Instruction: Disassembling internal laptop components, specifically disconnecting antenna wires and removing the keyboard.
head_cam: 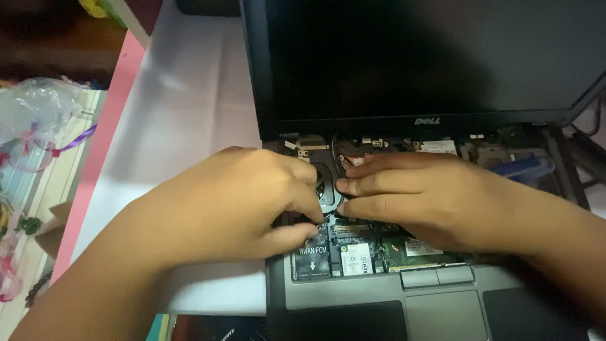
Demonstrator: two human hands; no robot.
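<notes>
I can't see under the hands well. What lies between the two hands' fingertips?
In the head view, the round black cooling fan lies between left hand and right hand.

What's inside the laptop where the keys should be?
Inside the laptop you can see a round black fan, green circuit boards and a small white-labelled card. The left hand and right hand cover the parts in the middle.

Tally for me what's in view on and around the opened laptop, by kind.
Hands: 2, left hand and right hand, both on the cooling fan
Laptops: 1, opened laptop with dark screen
Cooling fans: 1
White-labelled cards: 1, small card
Touchpads: 1, touchpad
Plastic bags: 1, clear bag
Total: 7
</notes>
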